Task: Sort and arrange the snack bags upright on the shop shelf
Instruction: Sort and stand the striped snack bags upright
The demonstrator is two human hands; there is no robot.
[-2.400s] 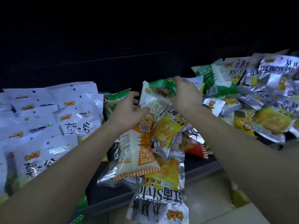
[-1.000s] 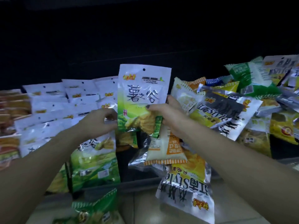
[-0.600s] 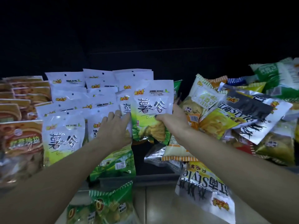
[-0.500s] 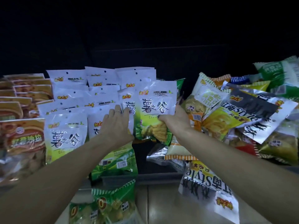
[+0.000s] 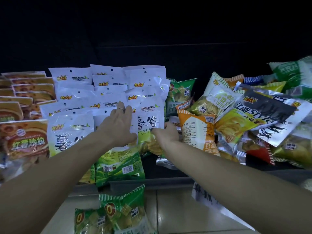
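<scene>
Now two hands work at the shelf point(image 5: 152, 181). Left hand point(image 5: 118, 127), fingers straight, presses flat on the white bags point(image 5: 74, 98), about ten upright ones. Right hand point(image 5: 166, 135) pinches one white bag point(image 5: 148, 115), just right of the left fingers point(image 5: 125, 109), standing upright.

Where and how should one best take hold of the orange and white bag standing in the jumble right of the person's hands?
Pinch the orange and white bag by its striped top seam, coming from above and in front. It stands nearly upright, that flat crimped edge is exposed, and other bags crowd its lower half and right side.
</scene>
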